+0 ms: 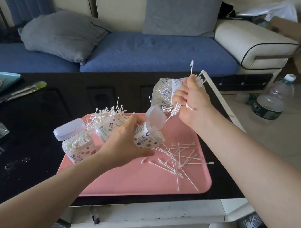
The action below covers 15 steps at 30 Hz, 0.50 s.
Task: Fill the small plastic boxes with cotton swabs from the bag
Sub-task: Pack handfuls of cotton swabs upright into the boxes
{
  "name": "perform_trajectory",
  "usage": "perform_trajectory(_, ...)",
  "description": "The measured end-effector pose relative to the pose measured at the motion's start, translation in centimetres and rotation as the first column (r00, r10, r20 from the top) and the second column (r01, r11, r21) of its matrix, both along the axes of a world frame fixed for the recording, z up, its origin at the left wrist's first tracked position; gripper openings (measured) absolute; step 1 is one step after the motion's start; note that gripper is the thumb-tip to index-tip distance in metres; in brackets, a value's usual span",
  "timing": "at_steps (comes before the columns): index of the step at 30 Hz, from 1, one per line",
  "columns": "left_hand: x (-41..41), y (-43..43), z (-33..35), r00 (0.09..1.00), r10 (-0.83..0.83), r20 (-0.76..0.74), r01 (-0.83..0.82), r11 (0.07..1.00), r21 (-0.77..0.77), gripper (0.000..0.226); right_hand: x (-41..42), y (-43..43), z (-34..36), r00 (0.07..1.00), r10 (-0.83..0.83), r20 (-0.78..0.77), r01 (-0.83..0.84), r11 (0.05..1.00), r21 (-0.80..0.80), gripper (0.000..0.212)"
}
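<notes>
Status: partly complete. One full box (78, 143) stands upright at the left edge of the pink tray (136, 188), lid hinged back, packed to the rim with swab heads; judge this unit finished apart from closing the lid. The left hand (123, 142) grips a second box (148, 137) around its body and holds it above the tray, tilted with its mouth toward the right and its lid open. Swab heads are visible at the mouth, so this unit is judged well filled but not closed. The right hand (193, 100) is clamped on a bundle of swabs (175, 111), raised just above and to the right of the open lid, with the lower ends of the bundle pointing down toward the mouth. The two hands are apart and do not touch. The bag (162, 94) lies on the black table (40, 118) behind the right hand; how many swabs it holds cannot be told. A third labelled container (103, 129), partly hidden behind the left hand, sits under an untidy pile of swabs – whether it is full cannot be told. Loose swabs (178, 159) lie scattered on the tray below the second box. Remaining work, as judged: insert the bundle, gather the loose swabs, settle the third container, close all lids.
</notes>
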<state>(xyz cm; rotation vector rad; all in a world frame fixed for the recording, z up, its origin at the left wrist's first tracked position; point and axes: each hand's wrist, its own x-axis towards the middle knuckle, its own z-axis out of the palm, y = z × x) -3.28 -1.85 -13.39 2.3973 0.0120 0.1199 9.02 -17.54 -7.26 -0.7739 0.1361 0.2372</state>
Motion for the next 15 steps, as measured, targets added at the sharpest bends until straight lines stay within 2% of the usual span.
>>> perform_trajectory(5, 0.3, -0.4, -0.1, 1.0, 0.004, 0.018, -0.004, 1.0, -0.003, 0.073, -0.4, 0.1, 1.0, 0.987, 0.113, -0.117, -0.083, 0.968, 0.236, 0.031)
perform_trajectory(8, 0.4, -0.5, -0.2, 0.999, -0.001, 0.042, 0.003, 0.999, -0.049, 0.077, -0.9, 0.3, 0.8, 0.977, 0.151, -0.152, -0.105, 0.956, 0.274, 0.032)
perform_trajectory(10, 0.5, -0.8, 0.0, 0.998, -0.002, 0.06, 0.007, 0.996, -0.084, 0.075, -1.3, 0.8, 0.5, 0.981, 0.127, -0.145, -0.095, 0.972, 0.214, 0.032)
perform_trajectory(11, 0.4, -0.9, 0.1, 0.998, -0.003, 0.065, 0.01, 0.995, -0.098, 0.074, -1.4, 1.1, 0.2, 0.989, 0.085, -0.118, -0.069, 0.989, 0.131, 0.031)
perform_trajectory(13, 0.4, -1.2, 0.4, 0.997, -0.013, 0.071, 0.021, 0.994, -0.109, 0.074, -1.7, 1.6, -0.2, 1.0, -0.021, -0.012, 0.02, 0.996, -0.084, 0.025)
perform_trajectory(15, 0.2, -1.5, 0.6, 0.997, -0.025, 0.077, 0.034, 0.992, -0.121, 0.074, -2.2, 2.0, -0.4, 0.989, -0.082, 0.123, 0.108, 0.969, -0.223, 0.02)
